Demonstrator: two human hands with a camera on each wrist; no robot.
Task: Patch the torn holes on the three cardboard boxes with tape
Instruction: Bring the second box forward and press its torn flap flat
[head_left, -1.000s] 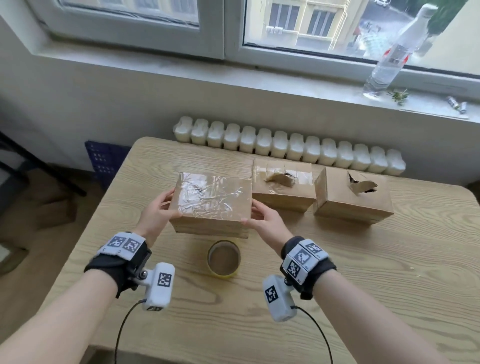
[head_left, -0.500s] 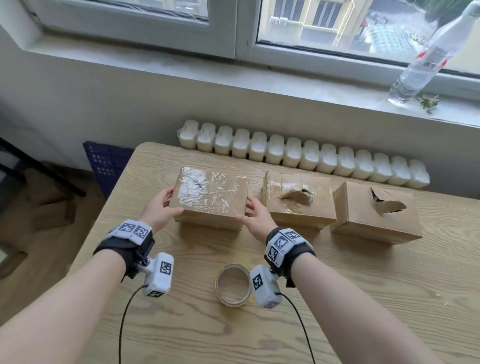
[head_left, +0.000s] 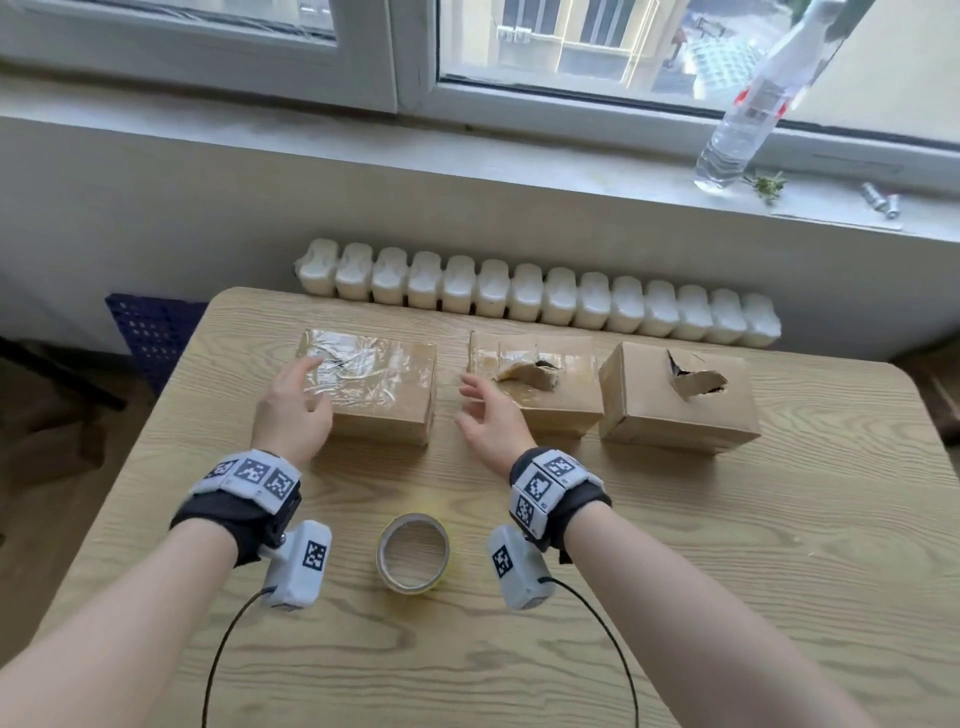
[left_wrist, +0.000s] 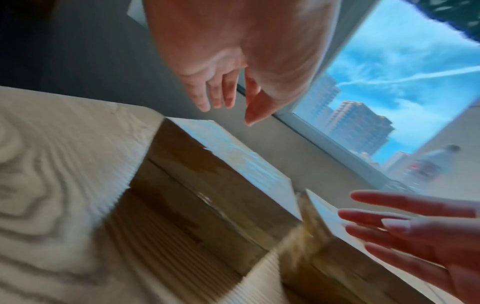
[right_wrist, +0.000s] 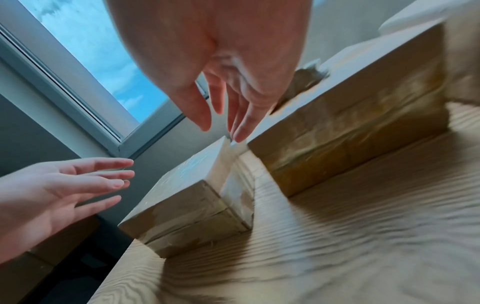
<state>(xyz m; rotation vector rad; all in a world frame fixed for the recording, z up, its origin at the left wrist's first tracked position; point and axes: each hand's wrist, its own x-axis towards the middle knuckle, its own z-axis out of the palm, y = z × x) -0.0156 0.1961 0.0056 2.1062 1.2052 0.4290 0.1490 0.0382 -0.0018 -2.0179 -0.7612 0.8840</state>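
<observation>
Three cardboard boxes stand in a row on the wooden table. The left box has its top covered in clear tape. The middle box has tape round a torn hole with a raised flap. The right box has an open torn hole on top. A roll of tape lies flat near the front, between my wrists. My left hand hovers open over the left box's near left corner. My right hand hangs open in the gap between the left and middle boxes. Neither hand holds anything.
A white radiator runs behind the table's far edge. A plastic bottle stands on the windowsill at the right. A blue crate sits on the floor left of the table. Cables trail from both wrist cameras.
Both hands carried the taped box away from me, set it down at the left end of the row, and have let go of it with fingers spread.
</observation>
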